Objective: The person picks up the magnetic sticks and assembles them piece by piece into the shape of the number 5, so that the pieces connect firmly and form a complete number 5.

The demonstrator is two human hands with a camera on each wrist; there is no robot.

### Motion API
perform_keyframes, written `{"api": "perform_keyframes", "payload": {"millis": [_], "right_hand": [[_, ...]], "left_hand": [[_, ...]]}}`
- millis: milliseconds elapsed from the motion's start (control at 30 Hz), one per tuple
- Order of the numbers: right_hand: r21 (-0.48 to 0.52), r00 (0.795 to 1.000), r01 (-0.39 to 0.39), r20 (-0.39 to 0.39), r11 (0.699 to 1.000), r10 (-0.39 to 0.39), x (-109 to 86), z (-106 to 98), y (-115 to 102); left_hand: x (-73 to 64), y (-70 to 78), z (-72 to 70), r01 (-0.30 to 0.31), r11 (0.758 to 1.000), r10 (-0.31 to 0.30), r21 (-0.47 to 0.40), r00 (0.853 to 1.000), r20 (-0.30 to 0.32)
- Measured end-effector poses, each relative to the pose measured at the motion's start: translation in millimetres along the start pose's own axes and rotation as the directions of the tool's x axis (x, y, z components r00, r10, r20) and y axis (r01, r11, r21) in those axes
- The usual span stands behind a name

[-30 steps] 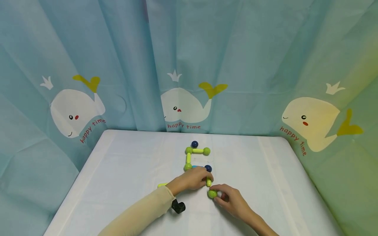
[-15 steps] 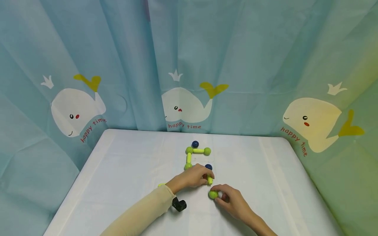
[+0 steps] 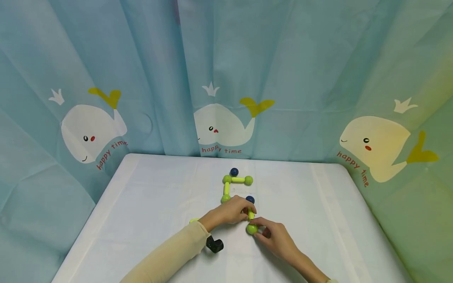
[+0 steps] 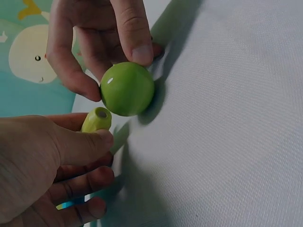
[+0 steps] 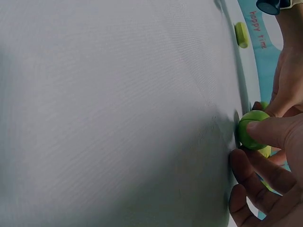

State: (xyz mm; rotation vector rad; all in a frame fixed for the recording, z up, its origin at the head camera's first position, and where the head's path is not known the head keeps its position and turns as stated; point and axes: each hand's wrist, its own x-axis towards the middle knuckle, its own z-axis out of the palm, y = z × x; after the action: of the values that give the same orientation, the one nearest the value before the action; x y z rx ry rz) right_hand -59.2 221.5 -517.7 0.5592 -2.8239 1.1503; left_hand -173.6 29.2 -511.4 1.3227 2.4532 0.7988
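Note:
My left hand (image 3: 231,210) pinches a short yellow-green rod (image 4: 94,121) between thumb and forefinger; a round grey spot shows at its end in the left wrist view. With thumb and fingertips, my right hand (image 3: 277,239) holds a green ball (image 4: 127,90) right at that rod's near end, close over the table. Beyond the rod's far end sits a dark blue ball (image 3: 250,199). Behind the left hand, green balls (image 3: 225,198) and yellow-green rods (image 3: 227,188) form an angular chain on the table. The left hand hides part of it.
Another dark blue ball (image 3: 234,171) lies at the far end of the chain. A loose yellow-green rod (image 5: 242,35) lies beside the left forearm. A black camera (image 3: 214,245) sticks out at the left wrist. A whale-print curtain (image 3: 301,78) hangs behind the white table (image 3: 141,216).
My right hand has moved the green ball slightly left and away from me, up to the rod's end. The left hand shifted slightly, covering the blue piece beside the dark blue ball.

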Motion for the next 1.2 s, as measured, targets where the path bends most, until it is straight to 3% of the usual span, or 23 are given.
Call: {"api": "perform_keyframes", "payload": {"millis": [867,1200], "right_hand": [[-0.025,0.999,0.005,-0.049,1.000,-0.006,5.6,4.8,0.7],[-0.031,1.000,-0.008,-0.029,1.000,0.007,7.2,2.8,-0.5]], "left_hand": [[-1.6,-1.0,-0.8,-0.002,1.000,0.002,0.003,1.000,0.010],[-11.4,-7.1,-9.4,0.016,0.998,-0.016,-0.065,1.000,0.010]]}}
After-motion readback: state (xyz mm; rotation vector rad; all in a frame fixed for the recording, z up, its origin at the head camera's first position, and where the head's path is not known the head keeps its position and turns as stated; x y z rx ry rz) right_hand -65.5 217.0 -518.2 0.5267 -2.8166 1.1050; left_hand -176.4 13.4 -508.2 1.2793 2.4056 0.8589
